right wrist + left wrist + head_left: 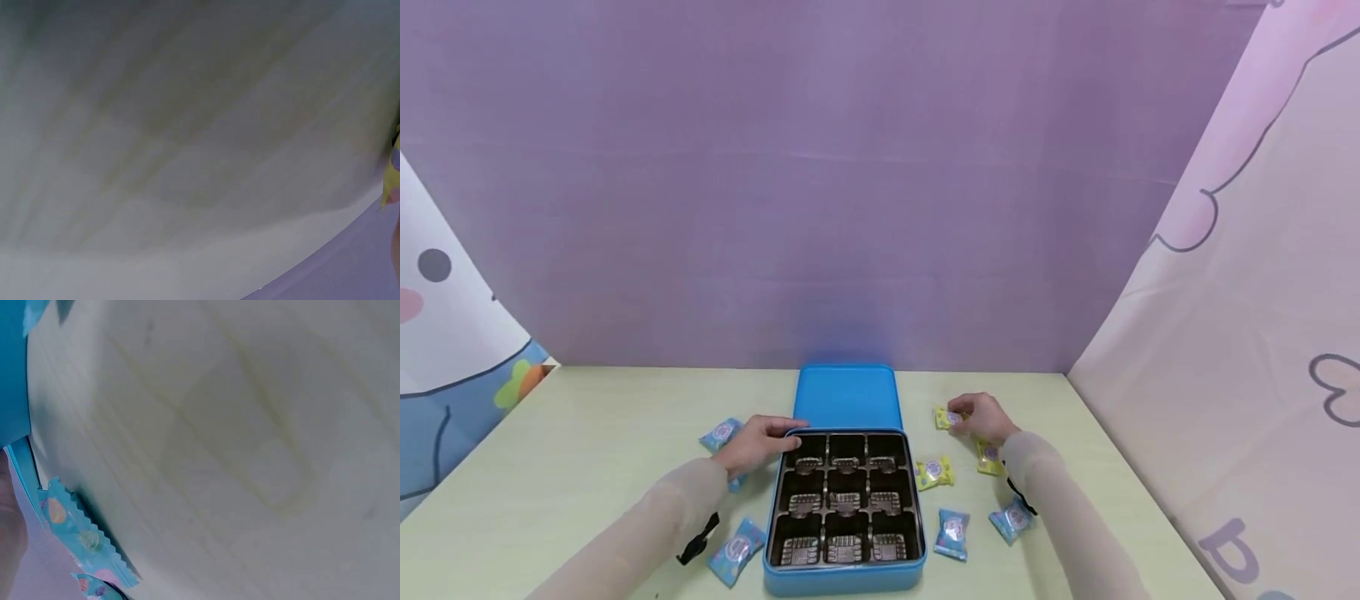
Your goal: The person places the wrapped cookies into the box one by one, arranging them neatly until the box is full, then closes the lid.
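A blue box (844, 581) stands at the front middle with its lid (847, 396) laid back. Inside sits a dark plastic tray (826, 482) with several bare compartments. My left hand (756, 443) holds the box at its far left corner, thumb on the rim. On the right, my right hand (983, 417) pinches a small yellow wrapped candy (943, 418) between thumb and fingers. That candy's edge shows at the border of the right wrist view. Another yellow candy (989, 457) lies just below the right hand, partly covered by the sleeve.
A yellow candy (934, 472) lies beside the box's right side. Blue wrapped candies lie right of the box (952, 534), by the right sleeve (1012, 521), and on the left (737, 552). Another blue candy (722, 433) is behind the left hand. A purple backdrop (842, 183) rises behind the table.
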The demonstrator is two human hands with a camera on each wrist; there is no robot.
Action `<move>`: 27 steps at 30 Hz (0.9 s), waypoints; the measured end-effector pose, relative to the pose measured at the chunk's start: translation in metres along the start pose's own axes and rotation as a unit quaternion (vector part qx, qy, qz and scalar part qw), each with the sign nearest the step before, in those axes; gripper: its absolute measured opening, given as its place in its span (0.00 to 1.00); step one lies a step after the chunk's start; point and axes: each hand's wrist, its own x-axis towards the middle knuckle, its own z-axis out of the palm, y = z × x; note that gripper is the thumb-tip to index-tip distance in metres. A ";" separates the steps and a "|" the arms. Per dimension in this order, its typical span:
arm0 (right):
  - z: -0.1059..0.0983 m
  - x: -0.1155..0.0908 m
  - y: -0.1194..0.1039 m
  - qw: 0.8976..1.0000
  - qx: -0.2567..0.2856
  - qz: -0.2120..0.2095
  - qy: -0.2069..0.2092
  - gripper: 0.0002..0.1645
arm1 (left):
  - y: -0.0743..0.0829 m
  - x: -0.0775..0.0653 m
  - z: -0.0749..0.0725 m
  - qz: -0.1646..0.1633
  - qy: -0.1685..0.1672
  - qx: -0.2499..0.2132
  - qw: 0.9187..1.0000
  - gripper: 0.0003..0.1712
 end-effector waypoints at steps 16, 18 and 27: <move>0.001 -0.001 0.000 0.999 -0.037 -0.023 0.008 0.23 | -0.002 0.004 0.003 0.005 0.003 0.006 1.000 0.24; 0.000 -0.002 -0.002 0.999 -0.041 -0.027 0.008 0.23 | -0.002 0.004 0.002 0.005 0.005 0.010 1.000 0.23; -0.003 -0.003 -0.005 0.998 -0.060 -0.016 0.007 0.22 | -0.001 0.005 0.004 -0.004 0.006 0.007 1.000 0.23</move>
